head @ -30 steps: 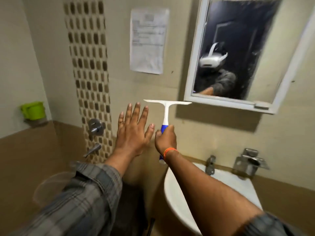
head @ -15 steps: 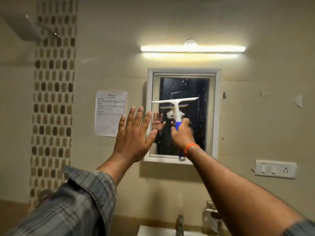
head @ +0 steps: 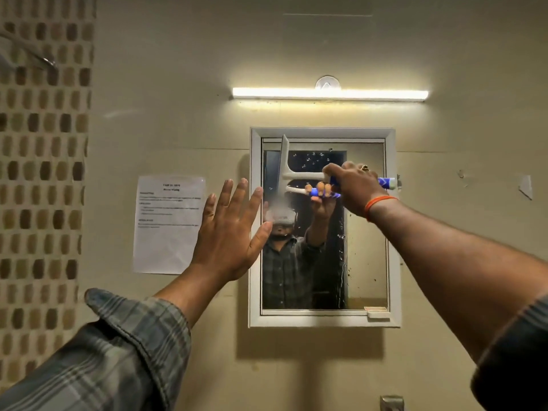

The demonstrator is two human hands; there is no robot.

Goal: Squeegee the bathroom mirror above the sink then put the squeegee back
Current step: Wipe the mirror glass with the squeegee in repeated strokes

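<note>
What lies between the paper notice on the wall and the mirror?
In the head view, the open left hand is raised between the paper notice and the mirror, its thumb overlapping the frame.

Dim, warm-toned bathroom scene lit by a glowing tube light (head: 329,94) above the mirror (head: 367,232). A soft shadow falls beneath the mirror frame. Wide-angle distortion bends the edges; the mosaic tiles (head: 41,173) at left look blurred.

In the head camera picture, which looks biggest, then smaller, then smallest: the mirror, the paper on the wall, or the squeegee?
1. mirror
2. paper
3. squeegee, though it sits a bit nearer the camera in the right hand.
</note>
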